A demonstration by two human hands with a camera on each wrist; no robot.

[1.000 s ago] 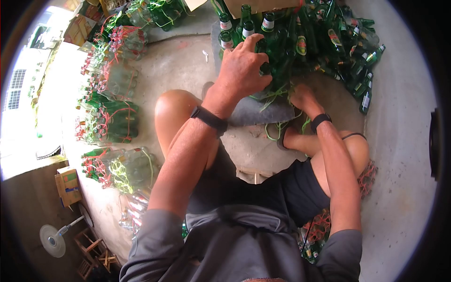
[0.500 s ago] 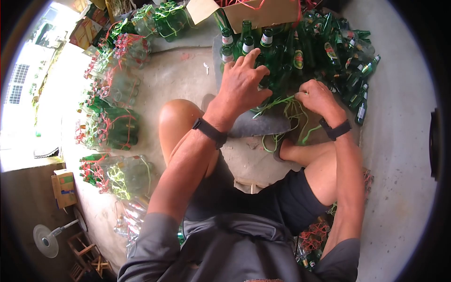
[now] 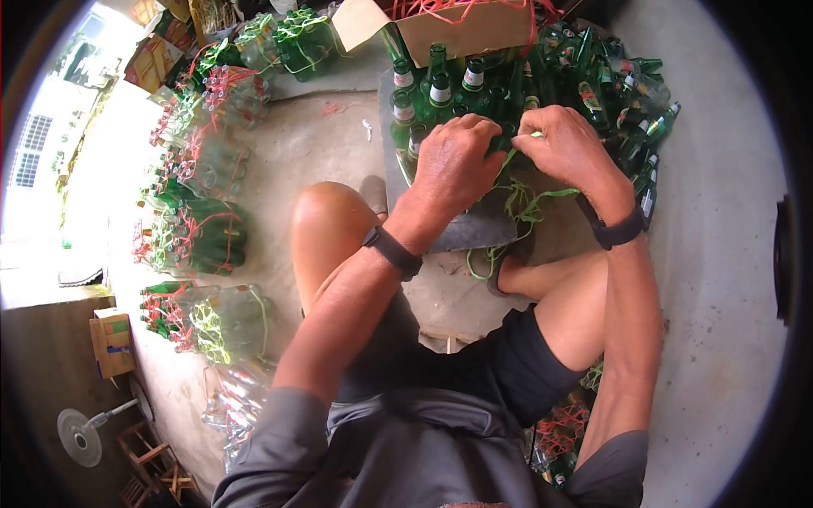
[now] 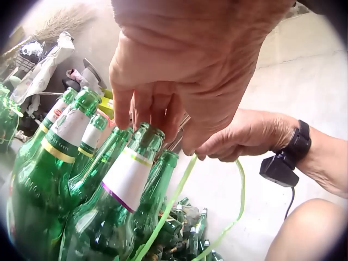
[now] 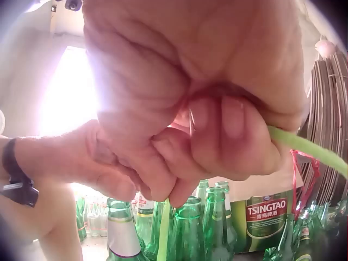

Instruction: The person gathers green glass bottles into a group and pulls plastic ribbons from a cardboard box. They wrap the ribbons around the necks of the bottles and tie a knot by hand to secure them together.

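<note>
In the head view my left hand [image 3: 457, 165] is over a cluster of upright green glass bottles [image 3: 403, 110]. Seen from the left wrist, its fingers reach down at the mouth of a bottle with a white neck label [image 4: 128, 176], and its thumb points down beside the other hand. My right hand [image 3: 567, 148] pinches a light green plastic strap [image 4: 239, 185] close to that thumb. One length of strap runs down along the bottles, and another passes out of the right fist in the right wrist view. More loose strap [image 3: 525, 203] lies tangled beside the bottles.
Behind the cluster stands a cardboard box [image 3: 466, 34] holding red strap. Loose green bottles [image 3: 622, 110] are heaped at the right. Tied bundles of bottles [image 3: 212, 233] line the left side. A fan [image 3: 80, 438] stands at lower left. The person's bent knees flank the work.
My right hand rose from low beside the bottles, drawing the green strap up to the left hand. The left hand's fingers drew in, and it shifted slightly right and down in the view.
</note>
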